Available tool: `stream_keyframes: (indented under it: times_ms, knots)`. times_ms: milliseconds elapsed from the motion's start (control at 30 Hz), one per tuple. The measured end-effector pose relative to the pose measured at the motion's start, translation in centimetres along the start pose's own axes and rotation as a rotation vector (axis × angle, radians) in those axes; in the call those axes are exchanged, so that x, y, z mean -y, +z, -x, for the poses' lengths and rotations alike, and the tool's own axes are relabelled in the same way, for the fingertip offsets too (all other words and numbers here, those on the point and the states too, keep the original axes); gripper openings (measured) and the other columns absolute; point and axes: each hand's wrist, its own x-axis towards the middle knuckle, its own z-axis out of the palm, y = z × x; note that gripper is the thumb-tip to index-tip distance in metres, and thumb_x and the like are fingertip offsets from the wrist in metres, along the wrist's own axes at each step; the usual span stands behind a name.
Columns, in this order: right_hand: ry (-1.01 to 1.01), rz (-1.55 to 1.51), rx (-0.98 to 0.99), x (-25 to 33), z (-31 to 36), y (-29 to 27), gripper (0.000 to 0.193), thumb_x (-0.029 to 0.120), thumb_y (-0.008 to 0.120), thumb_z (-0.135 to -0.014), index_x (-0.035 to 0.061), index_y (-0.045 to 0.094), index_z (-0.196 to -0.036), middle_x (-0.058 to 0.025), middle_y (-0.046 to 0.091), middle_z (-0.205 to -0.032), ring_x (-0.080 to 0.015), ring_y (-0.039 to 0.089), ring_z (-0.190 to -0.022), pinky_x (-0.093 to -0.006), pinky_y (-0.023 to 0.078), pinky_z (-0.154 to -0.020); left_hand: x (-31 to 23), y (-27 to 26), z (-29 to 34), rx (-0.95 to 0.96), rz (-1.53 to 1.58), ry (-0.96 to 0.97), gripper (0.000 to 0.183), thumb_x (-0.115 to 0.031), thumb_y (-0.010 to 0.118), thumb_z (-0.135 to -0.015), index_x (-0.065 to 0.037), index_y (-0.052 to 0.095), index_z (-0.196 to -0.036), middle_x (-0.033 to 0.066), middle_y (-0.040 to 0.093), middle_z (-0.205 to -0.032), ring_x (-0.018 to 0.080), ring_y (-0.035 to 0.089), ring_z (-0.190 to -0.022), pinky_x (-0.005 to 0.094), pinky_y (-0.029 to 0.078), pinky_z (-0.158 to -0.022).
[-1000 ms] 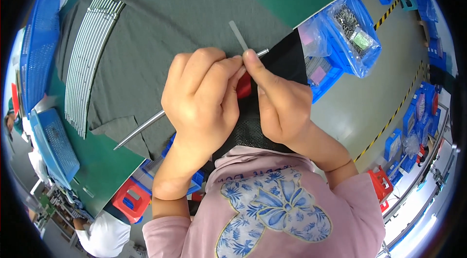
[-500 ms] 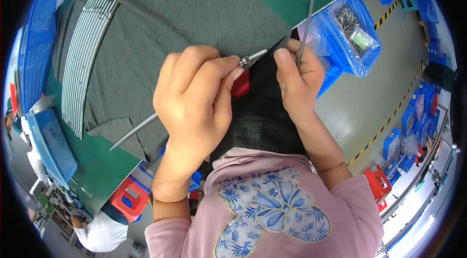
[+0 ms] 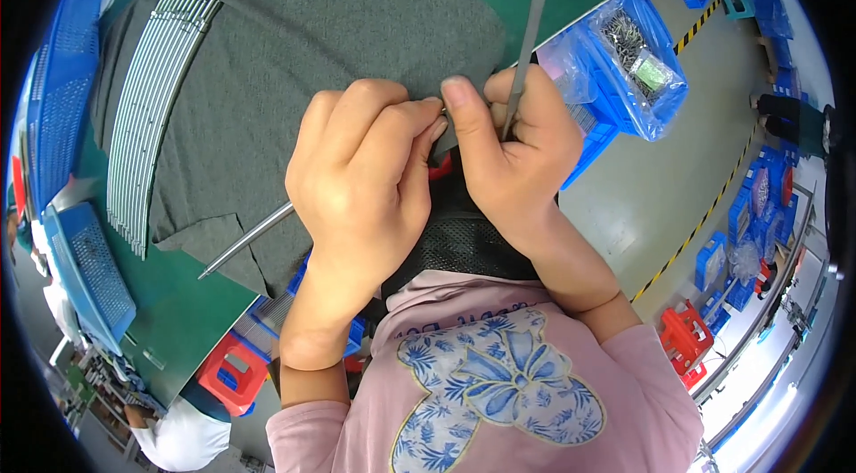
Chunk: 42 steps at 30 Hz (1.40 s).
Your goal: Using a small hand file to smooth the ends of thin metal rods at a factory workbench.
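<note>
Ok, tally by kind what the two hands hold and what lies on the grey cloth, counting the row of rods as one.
Metal rod, in the left hand: 1
Flat grey strip, in the right hand: 1
Row of rods, on the grey cloth: 1 (too tightly packed to count singly)
Total: 3

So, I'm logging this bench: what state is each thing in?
Left hand: closed around the rod.
Rod: held slanting, one end sticking out.
Right hand: gripping the strip.
Strip: held, pointing away from the person.
Row of rods: lying side by side.
Cloth: spread, wrinkled.
Blue bin: open, bag-lined, holding small metal parts.
</note>
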Motion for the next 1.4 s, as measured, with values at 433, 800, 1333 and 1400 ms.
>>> stream_keyframes:
  times_ms: [433, 800, 1333, 1400]
  knots:
    - [0.067, 0.014, 0.143, -2.2, -0.6, -3.2, 0.014, 0.005, 0.072, -0.08, 0.0049, 0.066, -0.093, 0.0069, 0.043, -0.057, 0.0001, 0.035, -0.049, -0.0187, 0.027, -0.046, 0.3, 0.1, -0.5, -0.003, -0.052, -0.013, 0.014, -0.002, 0.071, -0.069, -0.007, 0.063, -0.08, 0.0045, 0.056, -0.078, 0.0235, 0.053, -0.067, 0.0335, 0.043, -0.057]
    - [0.101, -0.245, 0.394, -2.9, 1.0, -1.9, 0.016, 0.016, 0.07, -0.081, 0.0068, 0.062, -0.091, -0.0084, 0.063, -0.076, -0.0198, 0.064, -0.069, -0.0314, 0.048, -0.06, 0.3, -2.4, 1.0, 0.18, 0.044, 0.039, 0.014, -0.012, 0.061, -0.09, 0.001, 0.062, -0.085, 0.014, 0.057, -0.079, 0.0301, 0.056, -0.07, 0.0382, 0.046, -0.063]
    - [0.319, -0.323, 0.372, -1.5, 0.9, -3.8, 0.023, 0.015, 0.046, -0.098, -0.0004, 0.056, -0.083, -0.002, 0.053, -0.062, -0.0048, 0.046, -0.054, -0.0235, 0.034, -0.05, 0.7, -0.4, -0.1, 0.098, 0.026, -0.004, 0.015, -0.001, 0.073, -0.068, -0.005, 0.064, -0.08, 0.0046, 0.055, -0.076, 0.0229, 0.051, -0.065, 0.0331, 0.042, -0.056]
    - [0.283, -0.302, 0.432, -1.1, 2.0, -3.8, 0.031, 0.015, 0.04, -0.1, 0.0004, 0.053, -0.076, 0.0044, 0.038, -0.05, -0.0019, 0.03, -0.042, -0.0227, 0.021, -0.041, 0.7, -0.4, 0.1, 0.089, 0.018, 0.004, 0.015, -0.002, 0.073, -0.068, -0.006, 0.065, -0.08, 0.0042, 0.054, -0.076, 0.0221, 0.05, -0.064, 0.0326, 0.041, -0.056]
